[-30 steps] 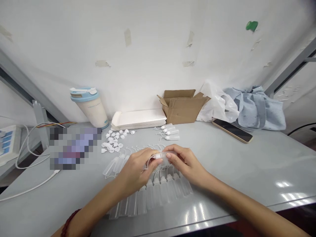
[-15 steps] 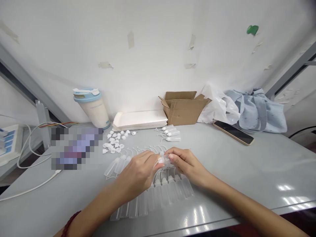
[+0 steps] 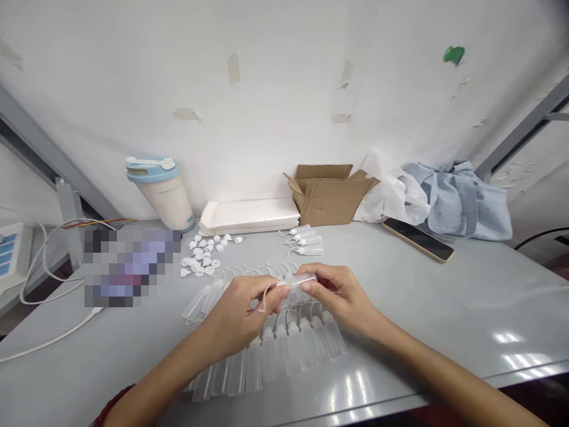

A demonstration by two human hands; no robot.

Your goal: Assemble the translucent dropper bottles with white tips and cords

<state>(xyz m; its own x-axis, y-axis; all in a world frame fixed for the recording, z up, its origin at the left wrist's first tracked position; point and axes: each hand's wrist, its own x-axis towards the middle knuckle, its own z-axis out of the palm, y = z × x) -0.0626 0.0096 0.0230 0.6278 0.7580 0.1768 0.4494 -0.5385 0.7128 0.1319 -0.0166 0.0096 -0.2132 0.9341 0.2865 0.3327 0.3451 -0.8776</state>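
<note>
From where I stand, the left hand [image 3: 249,305] pinches the white cap [image 3: 283,284] of a clear squeeze bottle [image 3: 304,279], and the right hand [image 3: 340,296] holds its body, just above the bottle rows [image 3: 280,353]. I think it's best to keep cap and bottle in one straight line and not squash the sides. The thumb hides part of the cap, so I can't tell how tight it is. The hands cover some bottles too.
</note>
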